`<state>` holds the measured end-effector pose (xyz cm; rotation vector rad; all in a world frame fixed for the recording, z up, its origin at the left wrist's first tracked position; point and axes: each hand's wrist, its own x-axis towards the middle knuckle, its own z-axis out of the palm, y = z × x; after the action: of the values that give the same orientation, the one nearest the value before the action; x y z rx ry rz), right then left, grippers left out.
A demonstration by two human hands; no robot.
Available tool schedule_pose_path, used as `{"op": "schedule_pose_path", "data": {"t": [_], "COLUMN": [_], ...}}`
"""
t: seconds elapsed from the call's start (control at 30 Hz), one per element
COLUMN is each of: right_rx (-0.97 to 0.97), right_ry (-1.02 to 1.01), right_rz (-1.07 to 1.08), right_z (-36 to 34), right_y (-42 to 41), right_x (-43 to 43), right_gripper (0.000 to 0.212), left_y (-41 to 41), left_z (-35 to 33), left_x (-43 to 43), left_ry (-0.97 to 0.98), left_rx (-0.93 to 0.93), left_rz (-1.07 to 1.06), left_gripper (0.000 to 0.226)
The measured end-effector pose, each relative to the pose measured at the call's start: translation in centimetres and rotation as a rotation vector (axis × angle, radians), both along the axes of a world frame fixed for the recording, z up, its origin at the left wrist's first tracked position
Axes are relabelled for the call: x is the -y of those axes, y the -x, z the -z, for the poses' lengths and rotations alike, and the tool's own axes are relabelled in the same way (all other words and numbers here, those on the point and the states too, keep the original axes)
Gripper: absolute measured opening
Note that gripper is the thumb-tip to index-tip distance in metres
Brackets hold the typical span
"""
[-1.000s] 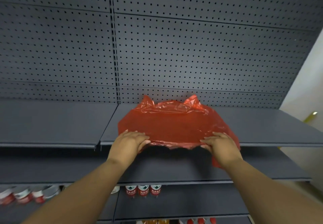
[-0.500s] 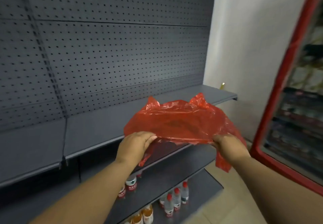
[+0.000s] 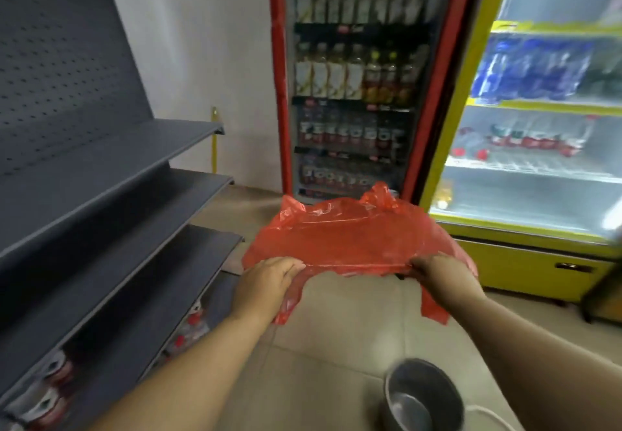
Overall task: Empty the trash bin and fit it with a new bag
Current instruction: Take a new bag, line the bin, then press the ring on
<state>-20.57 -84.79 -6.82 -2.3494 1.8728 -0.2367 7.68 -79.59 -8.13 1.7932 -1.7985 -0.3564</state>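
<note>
The hands have swung away from the grey metal pegboard shelving [image 3: 101, 195], carrying the bag off its shelf and out over the floor. The left hand [image 3: 266, 284] and right hand [image 3: 444, 277] each pinch the near edge of the thin, translucent red plastic bag [image 3: 346, 238], pulling it taut between them, its handles raised on the far side. Below and to the right, well apart from the bag, the round dark grey trash bin [image 3: 422, 397] stands on the beige tiled floor [image 3: 336, 346], unlined and seemingly emptied. The bag's mouth looks unopened, so its layers may cling and go in flat; a hard tug could tear the film. The blurred view suggests a quick turn, which risks kicking the bin.
</note>
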Motion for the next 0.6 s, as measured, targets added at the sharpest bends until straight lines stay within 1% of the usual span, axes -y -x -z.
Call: {"op": "schedule_pose_path", "data": {"t": [0.1, 0.13, 0.17, 0.23, 0.27, 0.33, 0.43, 0.6], "right_rx": [0.009, 0.009, 0.005, -0.018, -0.028, -0.024, -0.001, -0.025], "right_ry": [-0.031, -0.047, -0.06, -0.089, -0.106, -0.133, -0.158, -0.233], "right_rz": [0.11, 0.143, 0.171, 0.222, 0.245, 0.263, 0.263, 0.251], "right_z": [1.6, 2.2, 2.9, 4.4, 5.2, 7.0, 9.5, 14.5], "right_y": [6.4, 8.5, 10.6, 14.6, 16.6, 20.4, 25.5, 33.1], "right_x": [-0.7, -1.0, -1.1, -1.3, -1.2, -1.1, -0.9, 0.3], "right_gripper": [0.028, 0.028, 0.029, 0.029, 0.03, 0.029, 0.029, 0.031], "left_y": [5.9, 8.0, 10.1, 14.2, 16.2, 19.8, 24.9, 32.4], "left_z": [2.4, 3.4, 4.1, 5.6, 6.5, 8.3, 11.4, 16.7], "left_x": [2.0, 2.5, 2.9, 3.6, 3.9, 4.3, 4.8, 5.4], "left_ry": [-0.054, -0.072, -0.089, -0.122, -0.133, -0.163, -0.216, -0.345], "left_rx": [-0.05, -0.053, -0.049, -0.017, -0.004, -0.005, -0.058, -0.134], "left_rz": [0.092, 0.122, 0.149, 0.188, 0.201, 0.21, 0.198, 0.179], "left_gripper": [0.066, 0.065, 0.059, 0.038, 0.032, 0.028, 0.028, 0.037]}}
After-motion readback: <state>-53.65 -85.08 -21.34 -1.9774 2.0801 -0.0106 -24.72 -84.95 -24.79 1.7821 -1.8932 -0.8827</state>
